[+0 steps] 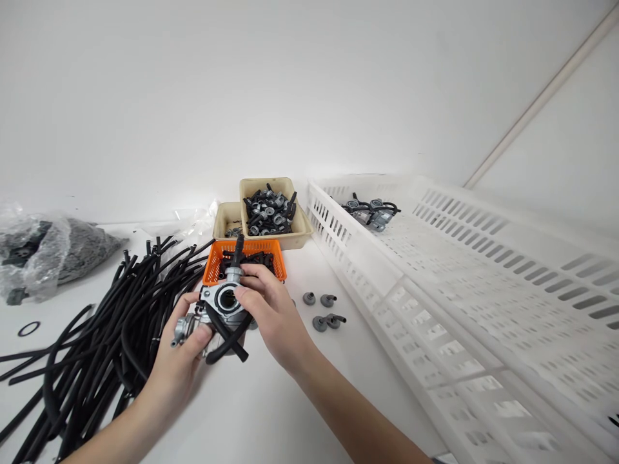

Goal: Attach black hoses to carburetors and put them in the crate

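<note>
My left hand [181, 351] grips a small silver carburetor [220, 306] from below and the left, over the white table. My right hand [273, 309] holds the same carburetor from the right, its fingers curled round the body beside the round bore. Short black hoses hang from the carburetor; one points up at the top and others cross below it. A pile of long black rubber hoses [97, 335] lies just left of my left hand. An orange basket [215, 258] with black parts stands directly behind the carburetor.
Two beige trays [300, 229] with black and grey fittings stand behind the orange basket. A large white slotted crate [435, 309] at the right holds carburetors [370, 212] at its far end. Grey caps [326, 312] lie by the crate. A plastic bag [43, 254] and black O-ring [29, 328] sit far left.
</note>
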`<state>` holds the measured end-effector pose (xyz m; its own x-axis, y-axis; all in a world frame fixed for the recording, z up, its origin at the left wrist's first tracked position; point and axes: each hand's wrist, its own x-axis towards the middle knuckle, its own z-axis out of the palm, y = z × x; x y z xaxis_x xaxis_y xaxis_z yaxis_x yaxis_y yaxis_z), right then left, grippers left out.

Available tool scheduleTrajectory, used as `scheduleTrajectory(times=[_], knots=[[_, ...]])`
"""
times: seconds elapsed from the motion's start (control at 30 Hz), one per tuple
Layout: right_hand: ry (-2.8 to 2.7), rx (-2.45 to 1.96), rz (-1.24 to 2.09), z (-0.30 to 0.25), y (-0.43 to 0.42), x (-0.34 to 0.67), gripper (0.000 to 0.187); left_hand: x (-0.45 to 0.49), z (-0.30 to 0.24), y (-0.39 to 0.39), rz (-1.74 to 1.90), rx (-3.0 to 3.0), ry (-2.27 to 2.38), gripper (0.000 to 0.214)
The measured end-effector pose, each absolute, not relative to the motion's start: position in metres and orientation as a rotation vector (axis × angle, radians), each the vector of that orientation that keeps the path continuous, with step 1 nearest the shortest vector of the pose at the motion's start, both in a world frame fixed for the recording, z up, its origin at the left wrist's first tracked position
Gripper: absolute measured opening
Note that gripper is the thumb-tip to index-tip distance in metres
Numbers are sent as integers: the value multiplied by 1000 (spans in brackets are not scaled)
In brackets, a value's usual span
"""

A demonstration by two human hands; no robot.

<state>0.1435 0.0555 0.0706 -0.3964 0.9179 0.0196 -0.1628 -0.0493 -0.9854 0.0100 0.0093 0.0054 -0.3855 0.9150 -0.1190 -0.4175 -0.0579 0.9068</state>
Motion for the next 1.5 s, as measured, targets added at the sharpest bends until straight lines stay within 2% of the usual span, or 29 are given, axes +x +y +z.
scheduleTrajectory(times=[0.27,0.57,0.83,1.17,1.5], knots=[[-1352,-842,1592,74,54,145,30,4,-1,8,1619,941,1165,57],[-1363,-744,1544,74,54,146,27,6,1,5,1684,1014,1317,72],[-1406,-766,1471,73,52,146,36,11,14,-2,1785,1006,1502,84],[-1317,-858,1421,65,61,142,31,10,5,4,1684,883,1368,76],[-1247,-804,1404,64,63,143,25,11,14,-1,1755,1004,1494,80]])
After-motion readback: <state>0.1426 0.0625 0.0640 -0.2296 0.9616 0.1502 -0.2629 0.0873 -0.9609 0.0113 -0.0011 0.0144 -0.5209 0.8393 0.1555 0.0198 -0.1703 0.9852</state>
